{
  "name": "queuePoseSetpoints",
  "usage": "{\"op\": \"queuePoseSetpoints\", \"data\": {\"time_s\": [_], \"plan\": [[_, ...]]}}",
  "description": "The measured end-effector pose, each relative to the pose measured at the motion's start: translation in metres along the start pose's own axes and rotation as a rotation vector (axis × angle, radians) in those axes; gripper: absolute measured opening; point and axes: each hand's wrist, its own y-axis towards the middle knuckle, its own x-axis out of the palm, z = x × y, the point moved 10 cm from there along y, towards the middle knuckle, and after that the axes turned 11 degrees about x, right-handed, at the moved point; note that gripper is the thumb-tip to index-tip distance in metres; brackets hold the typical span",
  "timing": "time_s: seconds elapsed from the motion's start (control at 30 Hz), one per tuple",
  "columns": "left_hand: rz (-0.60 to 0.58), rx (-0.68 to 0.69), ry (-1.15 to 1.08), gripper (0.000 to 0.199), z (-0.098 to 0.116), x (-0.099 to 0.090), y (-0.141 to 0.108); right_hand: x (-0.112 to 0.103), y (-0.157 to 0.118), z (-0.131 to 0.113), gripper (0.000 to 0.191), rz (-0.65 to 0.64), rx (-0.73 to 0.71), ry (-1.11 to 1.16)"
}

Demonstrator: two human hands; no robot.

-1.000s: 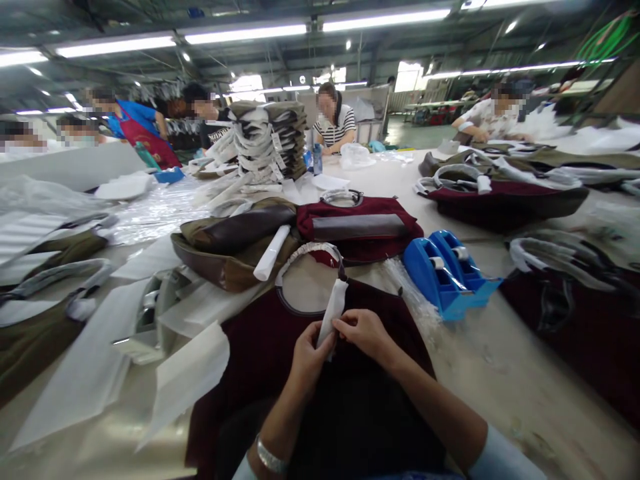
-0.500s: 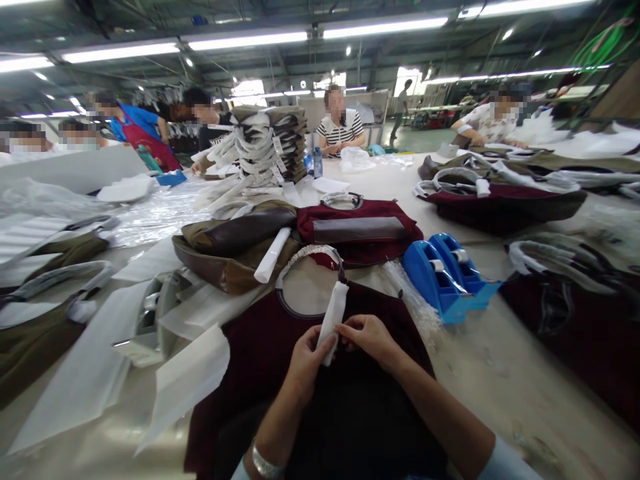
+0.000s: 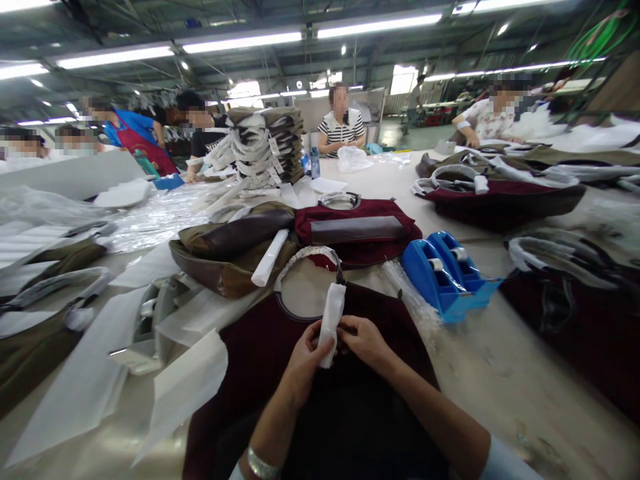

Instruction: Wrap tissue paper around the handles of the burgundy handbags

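Note:
A dark maroon bag (image 3: 260,353) lies flat in front of me, its looped handle (image 3: 305,257) covered in clear wrapping. Near the handle's right end is a narrow roll of white wrapping (image 3: 334,307). My left hand (image 3: 309,350) grips the lower part of this roll between thumb and fingers. Against the roll's right edge, my right hand (image 3: 363,340) has its fingers pinched together; their tips are partly hidden behind the roll. What the roll covers inside cannot be seen.
A blue tape dispenser (image 3: 445,277) stands to the right, a grey tape dispenser (image 3: 155,327) to the left. White sheets (image 3: 190,380) lie beside the bag. Beyond are an olive bag (image 3: 230,253), another maroon bag (image 3: 357,230) and a tall bag stack (image 3: 270,147). Several people work around the table.
My right fingers have shifted slightly, from the front of the white roll to its right edge and partly behind it. My left hand keeps its hold. The view has moved a little.

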Motion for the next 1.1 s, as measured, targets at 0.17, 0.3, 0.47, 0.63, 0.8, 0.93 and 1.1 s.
{"op": "queuePoseSetpoints", "data": {"time_s": [0.17,0.3,0.47,0.63,0.8,0.93,1.1], "plan": [[-0.007,-0.021,0.016,0.083,-0.001,0.003,0.001,-0.007,0.002,-0.006,0.029,0.136,-0.051,-0.133],[0.028,0.001,0.022,0.085,0.002,0.001,0.001,-0.004,-0.004,-0.002,0.028,0.045,0.02,0.048],[0.017,0.092,0.145,0.079,0.002,0.001,0.003,0.008,-0.016,-0.007,0.04,-0.1,0.091,0.379],[0.004,0.208,0.221,0.07,0.007,0.004,0.006,-0.003,-0.005,0.007,0.038,0.101,0.159,0.368],[-0.001,0.194,0.24,0.058,0.01,0.008,0.003,-0.004,-0.001,0.011,0.038,0.084,0.146,0.334],[-0.038,0.164,0.293,0.048,0.008,0.008,-0.005,-0.003,-0.012,0.006,0.041,-0.017,0.038,0.238],[-0.021,0.077,0.412,0.051,0.008,-0.002,-0.02,-0.032,-0.045,-0.009,0.026,0.145,-0.142,-0.107]]}}
